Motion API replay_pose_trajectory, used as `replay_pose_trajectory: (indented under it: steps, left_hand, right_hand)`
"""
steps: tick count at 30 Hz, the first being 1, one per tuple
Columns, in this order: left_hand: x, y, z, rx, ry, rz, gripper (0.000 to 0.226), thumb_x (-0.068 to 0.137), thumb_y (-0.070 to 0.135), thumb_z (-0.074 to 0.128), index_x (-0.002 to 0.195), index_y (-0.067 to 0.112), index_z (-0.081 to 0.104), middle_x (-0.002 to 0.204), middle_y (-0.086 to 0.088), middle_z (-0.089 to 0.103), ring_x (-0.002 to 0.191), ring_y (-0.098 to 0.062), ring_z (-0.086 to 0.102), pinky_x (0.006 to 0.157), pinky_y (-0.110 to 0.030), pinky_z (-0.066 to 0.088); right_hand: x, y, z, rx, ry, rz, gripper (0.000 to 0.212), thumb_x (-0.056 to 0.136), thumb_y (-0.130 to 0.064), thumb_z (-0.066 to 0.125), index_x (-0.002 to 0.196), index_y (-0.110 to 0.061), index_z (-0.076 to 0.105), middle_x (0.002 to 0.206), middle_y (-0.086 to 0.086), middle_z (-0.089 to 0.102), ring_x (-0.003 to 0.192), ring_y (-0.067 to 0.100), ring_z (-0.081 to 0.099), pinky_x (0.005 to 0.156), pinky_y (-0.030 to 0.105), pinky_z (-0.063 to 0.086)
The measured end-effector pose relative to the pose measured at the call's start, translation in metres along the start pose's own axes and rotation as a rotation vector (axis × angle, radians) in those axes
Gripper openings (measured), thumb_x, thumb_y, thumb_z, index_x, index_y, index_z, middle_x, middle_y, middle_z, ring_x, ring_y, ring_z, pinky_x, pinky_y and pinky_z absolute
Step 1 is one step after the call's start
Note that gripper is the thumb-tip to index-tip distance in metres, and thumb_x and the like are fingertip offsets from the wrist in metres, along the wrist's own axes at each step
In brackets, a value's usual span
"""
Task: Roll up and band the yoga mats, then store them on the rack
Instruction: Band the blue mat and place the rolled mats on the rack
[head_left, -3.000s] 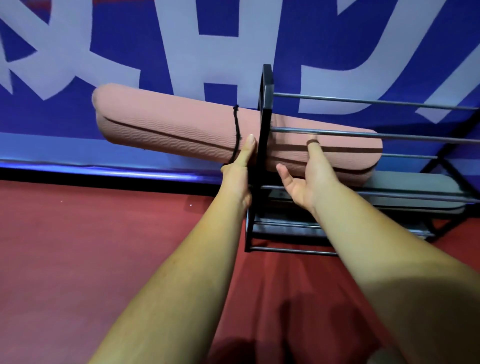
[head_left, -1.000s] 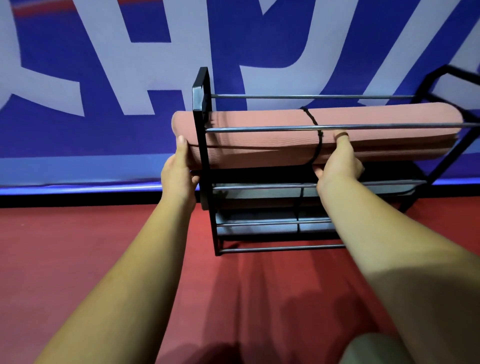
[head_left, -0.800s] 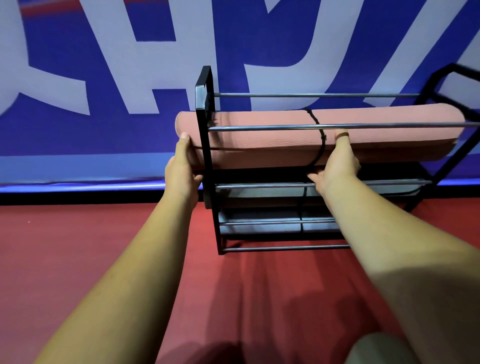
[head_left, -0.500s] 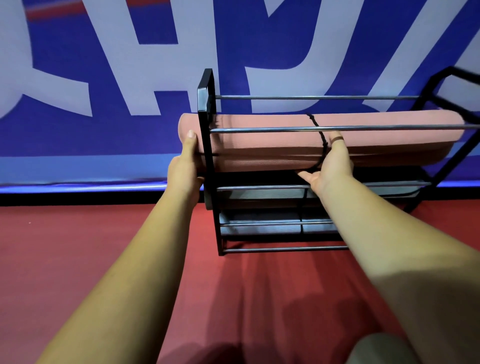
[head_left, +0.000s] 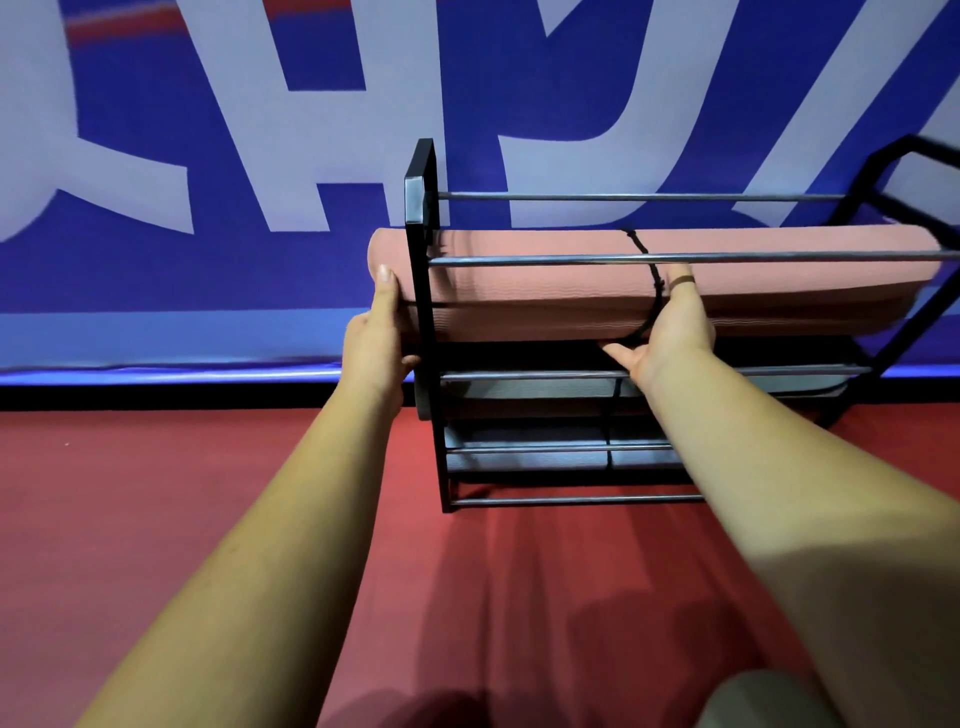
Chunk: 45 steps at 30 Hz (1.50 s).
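1. My left hand (head_left: 376, 338), fingers straight and grasping nothing, presses on the 9 o'clock end of the pink ribbed rolled yoga mat (head_left: 545, 306). The mat lies in the upper tier of the black metal rod rack (head_left: 420, 176), with that end poking past the post. I should push squarely toward 3 o'clock.
2. The black cord band (head_left: 655, 291) could snag on the front rail, so I should slide slowly.
3. My right hand (head_left: 670, 332), fingers flat against the mat and thumb spread toward 9 o'clock beneath it, should lift lightly.

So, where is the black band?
The black band wraps the pink yoga mat in the rack, right of centre in head view, beside the right hand.
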<state>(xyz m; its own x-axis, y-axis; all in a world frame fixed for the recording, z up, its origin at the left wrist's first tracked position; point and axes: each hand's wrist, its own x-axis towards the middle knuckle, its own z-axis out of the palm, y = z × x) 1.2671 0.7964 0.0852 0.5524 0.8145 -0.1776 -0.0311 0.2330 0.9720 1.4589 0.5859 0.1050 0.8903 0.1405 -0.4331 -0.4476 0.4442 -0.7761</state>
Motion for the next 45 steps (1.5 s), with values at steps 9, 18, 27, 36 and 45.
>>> replay_pose_trajectory:
  steps: [9, 18, 27, 36, 45]
  left_hand:
    - [-0.039, -0.073, 0.018, -0.230, 0.378, -0.390, 0.018, 0.074, 0.027, 0.044, 0.062, 0.014, 0.048, 0.061, -0.008, 0.051, 0.051, -0.025, 0.034, 0.051, -0.030, 0.026]
    - [-0.101, -0.042, 0.149, -0.277, -0.355, -0.355, 0.030, 0.107, 0.025, 0.052, 0.115, -0.001, 0.064, 0.106, -0.021, 0.078, 0.087, -0.025, 0.079, 0.073, -0.031, 0.064]
    - [-0.119, -0.032, 0.305, -0.298, -0.543, -0.532, 0.076, 0.095, 0.060, 0.071, 0.158, 0.028, 0.043, 0.157, -0.028, 0.038, 0.137, -0.034, 0.058, 0.115, -0.038, 0.050]
    - [-0.097, -0.056, 0.341, -0.493, -0.229, -0.459, 0.077, 0.090, 0.060, 0.077, 0.154, 0.030, 0.049, 0.162, -0.008, 0.046, 0.145, -0.043, 0.045, 0.119, -0.052, 0.042]
    - [-0.097, -0.067, 0.338, -0.509, -0.227, -0.391, 0.060, 0.088, 0.055, 0.081, 0.136, 0.029, 0.056, 0.145, -0.003, 0.053, 0.143, -0.042, 0.048, 0.115, -0.053, 0.050]
  right_hand:
    - [0.001, -0.002, -0.015, -0.093, -0.008, 0.023, 0.089, 0.087, -0.075, 0.069, 0.157, -0.026, 0.043, 0.159, 0.014, 0.046, 0.130, 0.049, 0.058, 0.092, 0.060, 0.062]
    - [0.032, -0.062, -0.077, -0.067, 0.108, -0.037, 0.088, 0.091, -0.075, 0.062, 0.159, -0.023, 0.041, 0.151, 0.008, 0.052, 0.120, 0.041, 0.065, 0.102, 0.053, 0.059]
    - [0.082, -0.121, -0.136, 0.030, 0.066, -0.050, 0.085, 0.087, -0.073, 0.069, 0.157, -0.031, 0.046, 0.163, 0.012, 0.042, 0.128, 0.046, 0.059, 0.103, 0.059, 0.054]
    - [0.111, -0.135, -0.137, 0.086, 0.000, 0.025, 0.088, 0.079, -0.078, 0.068, 0.154, -0.037, 0.048, 0.160, 0.004, 0.050, 0.141, 0.048, 0.050, 0.109, 0.077, 0.039]
    - [0.127, -0.132, -0.130, 0.119, 0.104, -0.028, 0.071, 0.068, -0.077, 0.056, 0.133, -0.047, 0.060, 0.137, -0.007, 0.064, 0.117, 0.036, 0.064, 0.087, 0.077, 0.048]
